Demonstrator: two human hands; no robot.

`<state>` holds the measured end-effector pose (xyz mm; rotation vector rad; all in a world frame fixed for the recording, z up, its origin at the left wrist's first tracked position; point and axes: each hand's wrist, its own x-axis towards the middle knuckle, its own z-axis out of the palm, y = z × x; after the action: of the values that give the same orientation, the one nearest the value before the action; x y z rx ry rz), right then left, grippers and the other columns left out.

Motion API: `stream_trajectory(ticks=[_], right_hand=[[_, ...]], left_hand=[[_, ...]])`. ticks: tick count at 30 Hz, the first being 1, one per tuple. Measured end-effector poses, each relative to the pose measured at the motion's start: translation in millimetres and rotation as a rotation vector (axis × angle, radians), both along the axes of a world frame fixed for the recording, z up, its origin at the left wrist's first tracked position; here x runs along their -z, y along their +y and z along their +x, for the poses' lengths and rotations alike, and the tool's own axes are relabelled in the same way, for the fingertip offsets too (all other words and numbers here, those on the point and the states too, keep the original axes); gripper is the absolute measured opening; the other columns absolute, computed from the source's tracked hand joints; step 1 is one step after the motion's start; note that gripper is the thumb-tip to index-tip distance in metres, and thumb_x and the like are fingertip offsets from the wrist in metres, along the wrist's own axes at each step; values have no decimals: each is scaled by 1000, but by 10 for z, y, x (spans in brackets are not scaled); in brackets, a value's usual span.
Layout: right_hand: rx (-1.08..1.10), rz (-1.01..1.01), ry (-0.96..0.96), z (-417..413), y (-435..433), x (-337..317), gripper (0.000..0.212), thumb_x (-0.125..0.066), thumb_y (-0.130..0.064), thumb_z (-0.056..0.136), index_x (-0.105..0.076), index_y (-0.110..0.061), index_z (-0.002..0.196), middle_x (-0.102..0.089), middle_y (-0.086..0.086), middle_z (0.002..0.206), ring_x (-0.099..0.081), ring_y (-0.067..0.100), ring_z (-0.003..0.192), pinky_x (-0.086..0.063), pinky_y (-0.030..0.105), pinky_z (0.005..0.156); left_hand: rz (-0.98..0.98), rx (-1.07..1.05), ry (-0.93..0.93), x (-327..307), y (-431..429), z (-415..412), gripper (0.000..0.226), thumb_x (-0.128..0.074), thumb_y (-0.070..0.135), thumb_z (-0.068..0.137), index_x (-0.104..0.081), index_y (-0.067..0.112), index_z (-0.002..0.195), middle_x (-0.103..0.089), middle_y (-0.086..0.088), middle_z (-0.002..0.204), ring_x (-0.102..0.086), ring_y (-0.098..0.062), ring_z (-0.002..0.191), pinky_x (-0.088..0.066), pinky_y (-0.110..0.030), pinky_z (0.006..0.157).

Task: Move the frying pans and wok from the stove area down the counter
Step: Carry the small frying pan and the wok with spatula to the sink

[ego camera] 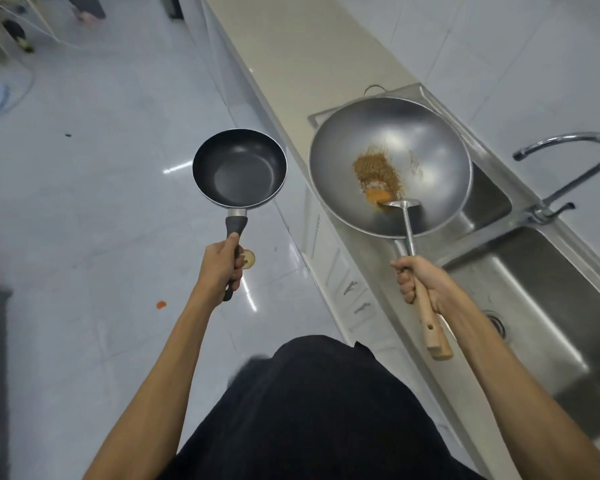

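My left hand [222, 268] grips the dark handle of a small black frying pan [239, 168], held level over the floor, left of the counter. My right hand [418, 282] is closed on the wooden handle of a large grey steel wok [413, 133], and a metal ladle [404, 206] lies along that handle with its bowl inside the wok. Brown and orange food residue [378, 174] sticks to the wok's bottom. The wok hangs over the counter edge and the left end of the sink.
A beige counter [309, 46] runs away ahead. A steel double sink [541, 306] with a curved tap [575, 161] lies to the right. White cabinet fronts [329, 258] drop below the counter. The glossy tiled floor [101, 168] has a small orange scrap [161, 304].
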<state>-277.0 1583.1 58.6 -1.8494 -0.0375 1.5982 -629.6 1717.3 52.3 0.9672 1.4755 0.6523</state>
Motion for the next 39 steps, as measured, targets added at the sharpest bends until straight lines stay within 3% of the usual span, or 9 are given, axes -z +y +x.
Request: stream_trajectory(ticks=[13,22,39], right_hand=[[186,-43,23,-58,1968,12,32,-55,-19,96,-45,-21,66,-40,-8,39,-34,6,26,-29,13,29],[496,50,69,-363,3140,-74,29,-56,-17,97,-46,-20,70,-41,-8,42,-36,6,28,-32,15,30],[850,25,75,-105,4382,432,37,-54,-18,94,-43,-20,59,-39,-6,40,-35,6,27,-33,15,30]], left_hand=[[14,210,-16,44,2616,216,38,-46,40,103,-53,11,80,-43,0,55,-32,-13,39,-31,-22,37],[20,510,34,-116,4385,247,38,-45,40,104,-52,12,79,-42,0,55,-32,-12,40,-32,-22,37],[-19,855,40,49,6508,1394,37,-48,41,103,-52,13,80,-42,3,53,-30,-11,38,-28,-22,36]])
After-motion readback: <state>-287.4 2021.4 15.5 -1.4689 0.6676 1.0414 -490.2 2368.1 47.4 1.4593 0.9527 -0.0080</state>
